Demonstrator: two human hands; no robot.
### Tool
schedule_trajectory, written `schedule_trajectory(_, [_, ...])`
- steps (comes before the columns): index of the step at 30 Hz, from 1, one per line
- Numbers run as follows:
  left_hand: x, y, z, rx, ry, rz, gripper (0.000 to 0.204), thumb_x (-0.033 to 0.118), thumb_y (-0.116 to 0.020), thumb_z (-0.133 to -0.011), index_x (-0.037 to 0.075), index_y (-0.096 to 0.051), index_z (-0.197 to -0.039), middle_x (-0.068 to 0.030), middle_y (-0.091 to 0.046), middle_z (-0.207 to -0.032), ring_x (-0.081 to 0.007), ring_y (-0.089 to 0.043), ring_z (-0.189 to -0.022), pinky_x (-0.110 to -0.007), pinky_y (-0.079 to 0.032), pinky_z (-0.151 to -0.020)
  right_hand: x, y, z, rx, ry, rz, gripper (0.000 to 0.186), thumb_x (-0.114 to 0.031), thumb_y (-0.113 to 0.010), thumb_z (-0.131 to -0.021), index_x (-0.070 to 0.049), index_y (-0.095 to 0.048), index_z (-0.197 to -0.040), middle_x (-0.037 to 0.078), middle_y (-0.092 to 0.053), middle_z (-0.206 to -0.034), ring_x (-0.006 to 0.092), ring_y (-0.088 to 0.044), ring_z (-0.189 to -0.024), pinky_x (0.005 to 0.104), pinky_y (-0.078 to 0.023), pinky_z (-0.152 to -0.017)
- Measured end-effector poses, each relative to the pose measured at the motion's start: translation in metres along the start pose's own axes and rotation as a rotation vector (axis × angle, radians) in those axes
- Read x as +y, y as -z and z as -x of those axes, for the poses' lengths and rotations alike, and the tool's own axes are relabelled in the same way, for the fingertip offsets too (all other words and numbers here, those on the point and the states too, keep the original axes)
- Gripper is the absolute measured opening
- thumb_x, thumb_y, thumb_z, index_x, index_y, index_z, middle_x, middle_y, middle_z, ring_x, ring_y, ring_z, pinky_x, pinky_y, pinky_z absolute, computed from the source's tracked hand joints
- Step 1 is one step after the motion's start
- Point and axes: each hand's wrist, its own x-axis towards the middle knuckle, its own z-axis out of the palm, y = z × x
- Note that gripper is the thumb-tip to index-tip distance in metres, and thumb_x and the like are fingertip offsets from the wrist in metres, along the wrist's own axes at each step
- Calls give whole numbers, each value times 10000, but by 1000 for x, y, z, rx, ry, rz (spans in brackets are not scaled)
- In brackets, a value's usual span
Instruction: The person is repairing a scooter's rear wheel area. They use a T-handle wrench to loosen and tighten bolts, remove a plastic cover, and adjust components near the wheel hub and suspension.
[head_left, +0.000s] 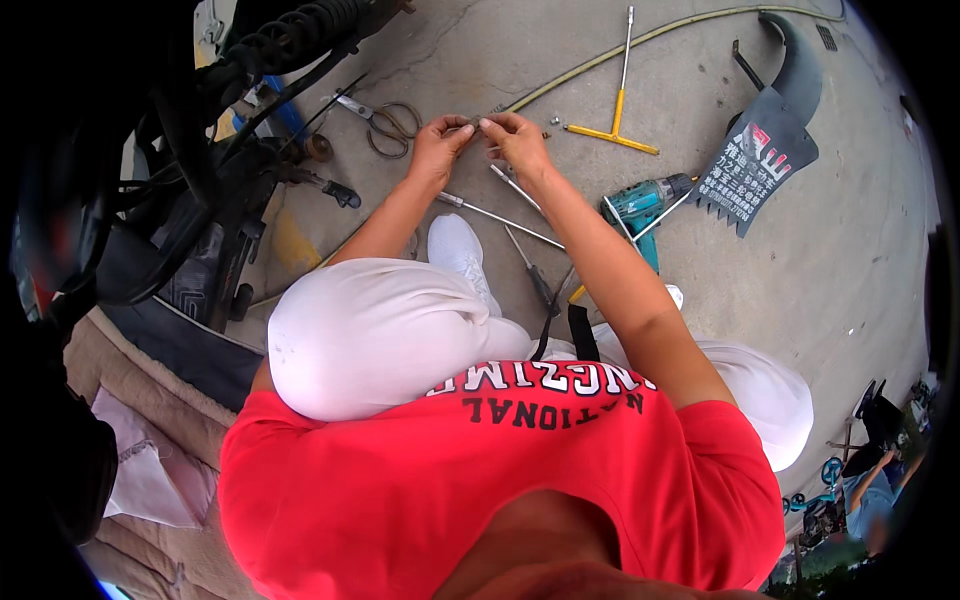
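Note:
My left hand (441, 142) and my right hand (514, 141) meet over the concrete floor, thumbs and fingers pinched close together. Whatever lies between the fingertips is too small to make out. Just left of my left hand lie scissors (388, 130) with large dark handle loops. A yellow-handled T-shaped wrench (617, 128) is on the floor to the right of my right hand, with a small metal piece (556, 121) by its handle. Below my hands, a long socket rod (500, 219) and a screwdriver (538, 277) rest near my white shoe (460, 250).
A dark vehicle frame with a coil spring (290, 32) fills the left side. On the right are a teal power drill (643, 207) and a dark plastic mudguard (757, 160). A yellowish hose (640, 43) runs across the top. Another person (873, 497) is at the lower right edge.

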Motion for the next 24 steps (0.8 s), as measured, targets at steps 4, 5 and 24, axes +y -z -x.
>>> schedule_trajectory(4, [32,4,16,98,-200,-297,216,34,-652,-775,2,-597,-981,-56,-627,-895,-118,-590,-765,-228,-479,-713,-14,-20,-9,-108,44,-19,259,-151,-655,-803,-14,-566,-1005,74,-610,-902,145,-585,-777,269,-492,-612])
schedule_trajectory(5, [35,7,14,114,-225,-304,215,34,-652,-775,4,-598,-981,-51,-627,-890,-112,-585,-757,-224,-474,-691,-16,-24,-13,-132,57,-16,258,-139,-654,-802,-5,-560,-1002,85,-609,-898,155,-593,-779,272,-500,-622])
schedule_trajectory(24, [26,41,21,145,-176,-190,189,98,-596,-834,-10,-593,-989,-59,-616,-876,-134,-587,-738,-239,-461,-588,-106,-112,-100,239,650,-98,273,25,-672,-686,52,-555,-931,120,-635,-811,190,-635,-736,287,-507,-643])
